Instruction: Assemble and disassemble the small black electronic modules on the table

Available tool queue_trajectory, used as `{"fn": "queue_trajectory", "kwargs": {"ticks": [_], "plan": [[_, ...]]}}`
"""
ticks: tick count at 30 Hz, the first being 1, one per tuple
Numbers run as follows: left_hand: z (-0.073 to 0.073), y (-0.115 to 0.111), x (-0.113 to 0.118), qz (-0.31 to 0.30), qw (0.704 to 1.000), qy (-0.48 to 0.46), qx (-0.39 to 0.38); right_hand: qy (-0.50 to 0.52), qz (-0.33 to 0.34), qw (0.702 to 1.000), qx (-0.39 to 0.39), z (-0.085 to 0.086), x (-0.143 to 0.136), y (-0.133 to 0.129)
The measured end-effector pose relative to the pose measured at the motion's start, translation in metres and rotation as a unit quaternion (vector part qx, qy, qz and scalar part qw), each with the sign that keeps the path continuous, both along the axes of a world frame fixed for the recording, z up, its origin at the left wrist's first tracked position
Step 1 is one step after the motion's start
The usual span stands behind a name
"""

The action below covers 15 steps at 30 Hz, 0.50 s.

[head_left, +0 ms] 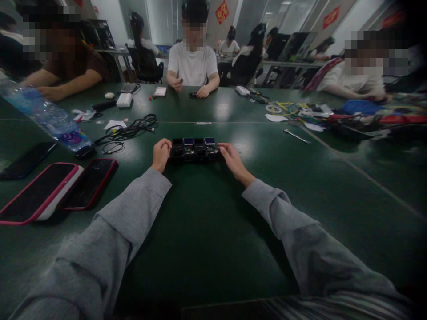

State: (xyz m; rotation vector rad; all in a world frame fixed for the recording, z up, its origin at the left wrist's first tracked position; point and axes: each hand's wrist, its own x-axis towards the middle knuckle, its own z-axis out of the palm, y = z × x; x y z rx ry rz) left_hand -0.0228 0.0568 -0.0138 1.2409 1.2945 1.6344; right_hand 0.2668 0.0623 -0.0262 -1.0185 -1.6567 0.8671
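A black device [195, 150] with two small screens and exposed green boards lies on the dark green table [187, 231] in front of me. My left hand [162, 154] is at its left end, fingers curled in against the edge. At the right end is my right hand [233, 161], with thumb and fingertips touching or nearly touching the device's side and the fingers extended. Both of my arms are in grey sleeves. The undersides of the fingers and the rear of the device are hidden.
At the left lie several phones [90, 183], a tilted plastic bottle [53, 116] and black cables [136, 129]. To the right are a wrench [296, 136] and a pile of wires [300, 111]. People sit across the table and at both sides.
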Motion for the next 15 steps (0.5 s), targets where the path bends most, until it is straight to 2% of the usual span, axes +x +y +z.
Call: {"fn": "queue_trajectory", "kwargs": {"ticks": [4,7,11,15], "plan": [[0.000,0.000,-0.001,0.013,1.000,-0.014,0.004,0.005,-0.005,1.000,-0.002,-0.001,-0.001,0.001],[0.000,0.000,-0.001,0.012,1.000,-0.008,0.005,-0.024,0.016,1.000,0.004,0.002,-0.003,-0.005],[-0.001,0.000,0.001,-0.003,0.999,0.036,-0.016,-0.098,0.044,0.994,0.006,0.009,-0.005,-0.012],[-0.001,-0.001,0.003,0.000,0.997,0.063,-0.033,-0.099,0.049,0.994,0.003,0.010,-0.005,-0.011]]}}
